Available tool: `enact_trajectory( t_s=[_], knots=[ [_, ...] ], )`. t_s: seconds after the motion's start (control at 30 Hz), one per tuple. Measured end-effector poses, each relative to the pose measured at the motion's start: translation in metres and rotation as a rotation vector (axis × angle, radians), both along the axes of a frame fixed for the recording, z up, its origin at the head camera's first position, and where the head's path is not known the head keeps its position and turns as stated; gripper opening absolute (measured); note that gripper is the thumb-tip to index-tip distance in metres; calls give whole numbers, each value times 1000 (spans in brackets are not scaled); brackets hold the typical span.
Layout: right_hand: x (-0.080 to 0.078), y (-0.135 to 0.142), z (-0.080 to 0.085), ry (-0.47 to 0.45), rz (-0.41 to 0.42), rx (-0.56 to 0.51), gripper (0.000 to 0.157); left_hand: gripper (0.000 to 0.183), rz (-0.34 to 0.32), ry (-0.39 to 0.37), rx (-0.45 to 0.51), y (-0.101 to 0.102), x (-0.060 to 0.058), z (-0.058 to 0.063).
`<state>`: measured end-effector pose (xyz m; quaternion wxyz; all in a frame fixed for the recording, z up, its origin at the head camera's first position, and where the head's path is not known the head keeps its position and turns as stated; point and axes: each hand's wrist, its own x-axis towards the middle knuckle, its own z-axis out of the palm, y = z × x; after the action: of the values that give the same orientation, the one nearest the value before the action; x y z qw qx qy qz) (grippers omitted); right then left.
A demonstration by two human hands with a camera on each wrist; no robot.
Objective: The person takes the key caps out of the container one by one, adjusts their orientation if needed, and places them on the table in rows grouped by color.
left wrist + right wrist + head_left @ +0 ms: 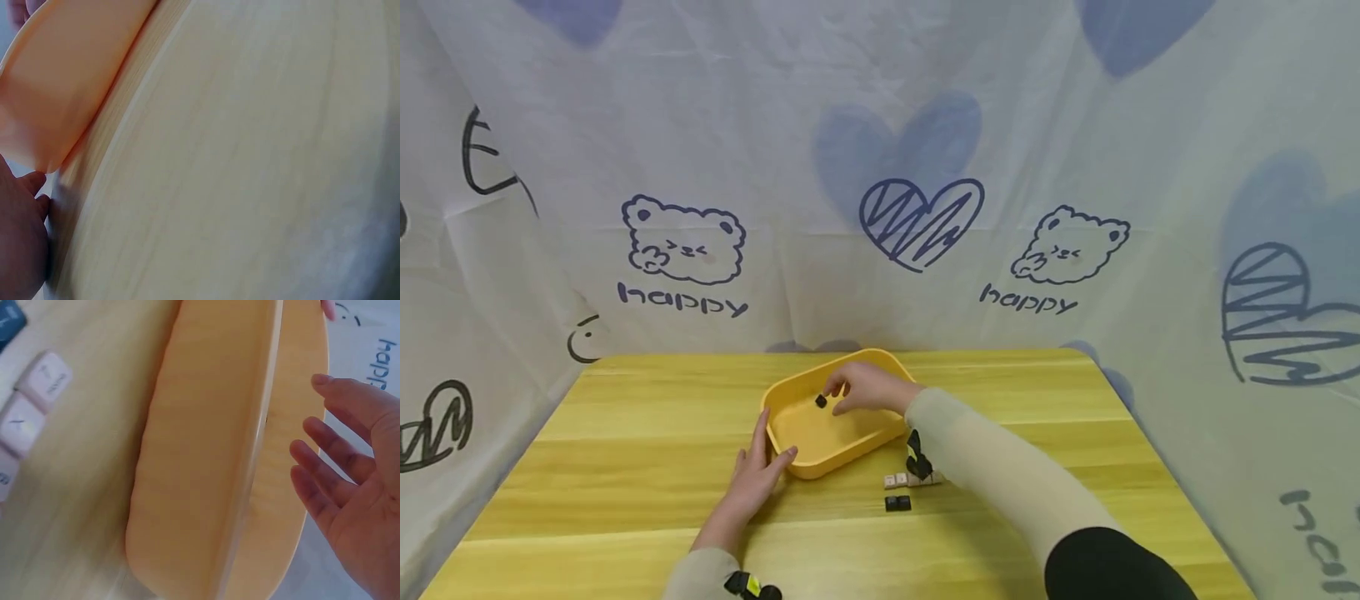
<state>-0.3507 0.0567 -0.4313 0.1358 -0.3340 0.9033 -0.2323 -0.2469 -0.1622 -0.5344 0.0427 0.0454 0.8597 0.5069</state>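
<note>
A yellow-orange tray [816,471] stands at the back of the table. Inside it, toward the far left, lies one black keycap [821,401]. My right hand [868,389] hovers over the tray beside that keycap; in the right wrist view the fingers of this hand [350,469] are spread and loosely bent, holding nothing. With its fingers against the left side and its thumb by the near corner, my left hand [755,479] touches the tray from outside. Only part of the left hand [22,231] shows in the left wrist view, next to the tray wall [69,81].
In front of the tray, a row of white keycaps [897,481] lies on the wooden table [625,500], partly hidden by the right wrist strap. Two black keycaps [897,503] sit nearer. A printed cloth [790,275] hangs behind the table.
</note>
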Motion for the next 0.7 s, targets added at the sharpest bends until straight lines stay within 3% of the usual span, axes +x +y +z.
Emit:
enact_trajectory(
  t_s=[0.33, 0.7],
  knots=[
    [-18, -16, -14, -63, -61, 117, 31, 84, 18, -31, 5, 2, 2, -4],
    [-28, -28, -20, -85, -44, 236, 41, 85, 15, -7, -8, 1, 1, -3]
  ],
)
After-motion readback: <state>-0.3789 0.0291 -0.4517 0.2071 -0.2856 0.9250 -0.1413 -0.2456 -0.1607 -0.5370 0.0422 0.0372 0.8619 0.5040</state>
